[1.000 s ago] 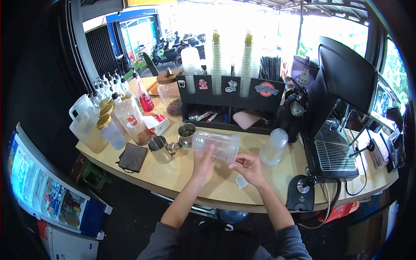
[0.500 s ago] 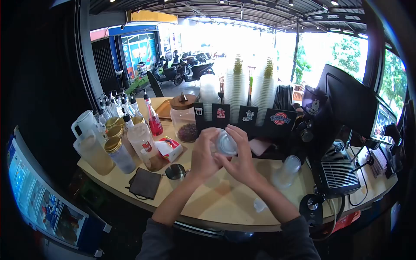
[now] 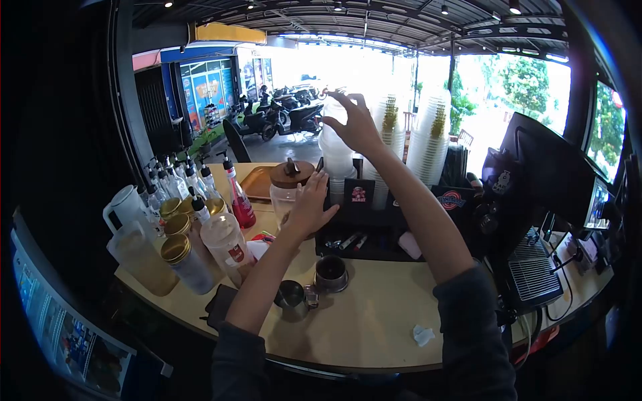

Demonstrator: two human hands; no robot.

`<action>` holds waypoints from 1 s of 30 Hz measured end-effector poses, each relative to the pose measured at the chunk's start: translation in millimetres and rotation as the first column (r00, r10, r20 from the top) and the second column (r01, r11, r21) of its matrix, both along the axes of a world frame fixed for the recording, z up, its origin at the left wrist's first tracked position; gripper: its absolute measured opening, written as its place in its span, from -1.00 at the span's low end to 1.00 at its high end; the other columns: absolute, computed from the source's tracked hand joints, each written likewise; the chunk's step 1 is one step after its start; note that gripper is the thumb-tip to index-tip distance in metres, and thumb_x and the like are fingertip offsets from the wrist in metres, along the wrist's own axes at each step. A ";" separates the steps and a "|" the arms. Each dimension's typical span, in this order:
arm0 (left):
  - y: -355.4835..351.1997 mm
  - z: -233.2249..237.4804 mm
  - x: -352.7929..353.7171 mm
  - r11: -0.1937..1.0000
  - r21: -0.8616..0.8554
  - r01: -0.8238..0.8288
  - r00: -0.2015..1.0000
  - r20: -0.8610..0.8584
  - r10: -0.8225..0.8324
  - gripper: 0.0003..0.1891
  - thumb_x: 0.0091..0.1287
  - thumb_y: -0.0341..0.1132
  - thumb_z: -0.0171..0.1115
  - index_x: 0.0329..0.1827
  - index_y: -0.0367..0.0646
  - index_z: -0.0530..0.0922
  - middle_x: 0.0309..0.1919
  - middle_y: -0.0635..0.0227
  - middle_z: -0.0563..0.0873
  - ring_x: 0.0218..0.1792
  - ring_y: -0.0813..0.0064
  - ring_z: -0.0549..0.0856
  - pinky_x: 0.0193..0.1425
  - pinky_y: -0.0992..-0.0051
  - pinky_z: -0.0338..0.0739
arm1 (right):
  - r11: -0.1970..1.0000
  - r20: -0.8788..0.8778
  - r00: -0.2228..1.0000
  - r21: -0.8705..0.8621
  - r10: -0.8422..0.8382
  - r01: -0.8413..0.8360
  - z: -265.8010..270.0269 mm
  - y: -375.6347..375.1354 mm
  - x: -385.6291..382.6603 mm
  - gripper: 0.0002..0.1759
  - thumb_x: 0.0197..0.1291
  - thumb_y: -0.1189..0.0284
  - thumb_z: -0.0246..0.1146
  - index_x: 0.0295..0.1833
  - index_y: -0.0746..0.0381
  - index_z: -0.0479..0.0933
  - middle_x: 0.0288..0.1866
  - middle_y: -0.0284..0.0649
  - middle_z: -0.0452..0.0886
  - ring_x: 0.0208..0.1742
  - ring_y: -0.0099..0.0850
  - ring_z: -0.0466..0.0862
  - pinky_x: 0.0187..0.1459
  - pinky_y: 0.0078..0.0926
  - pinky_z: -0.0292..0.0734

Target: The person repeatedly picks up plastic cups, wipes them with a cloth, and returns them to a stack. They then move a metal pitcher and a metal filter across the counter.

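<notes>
My right hand (image 3: 354,123) is raised at the top of a stack of clear plastic lids or cups (image 3: 338,150). Its thumb and fingers are curved and apart; glare hides detail between them, and I make out nothing held. Lower down, my left hand (image 3: 310,204) has its fingers spread and holds nothing, in front of a clear jar (image 3: 282,195) with a wooden lid (image 3: 292,172). Below the hands, a small metal pitcher (image 3: 291,295) and a round metal cup (image 3: 332,273) stand on the counter.
Pump bottles, a red bottle (image 3: 242,200), gold-lidded jars (image 3: 190,267) and pitchers stand at the left. Tall cup stacks (image 3: 429,137) rise behind a black organizer (image 3: 394,234). A crumpled tissue (image 3: 422,335) lies near the front edge; an espresso machine (image 3: 535,267) is at the right.
My hands have parted from around a clear plastic item. The right went up to the lid stack, the left toward the jar. The metal cup came into view, and the view shifted slightly.
</notes>
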State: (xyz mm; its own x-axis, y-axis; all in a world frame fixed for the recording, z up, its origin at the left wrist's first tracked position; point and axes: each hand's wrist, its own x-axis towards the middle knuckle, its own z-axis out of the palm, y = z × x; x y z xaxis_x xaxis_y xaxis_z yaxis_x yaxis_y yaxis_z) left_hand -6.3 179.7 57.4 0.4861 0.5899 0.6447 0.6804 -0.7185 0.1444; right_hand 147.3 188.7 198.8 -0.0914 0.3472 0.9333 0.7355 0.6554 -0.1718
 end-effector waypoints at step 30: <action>-46.3 9.2 11.0 0.990 0.132 -0.053 0.998 0.038 0.048 -0.19 0.15 -0.11 0.32 0.39 -0.27 0.14 0.33 0.03 0.28 0.36 0.08 0.29 0.36 0.20 0.27 | 0.860 0.324 0.855 -0.181 -0.405 0.477 -48.1 -24.3 -16.8 -0.20 0.19 0.14 0.23 0.43 0.23 0.08 0.41 0.16 0.14 0.31 0.08 0.35 0.11 -0.12 0.50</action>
State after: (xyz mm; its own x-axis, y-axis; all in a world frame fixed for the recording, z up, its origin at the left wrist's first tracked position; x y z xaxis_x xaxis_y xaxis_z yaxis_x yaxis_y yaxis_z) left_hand 4.7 133.3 66.6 0.4339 0.5208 0.7352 0.7125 -0.6978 0.0738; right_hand 130.5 164.3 150.7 -0.1043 0.6241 0.7743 0.9763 0.2126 -0.0399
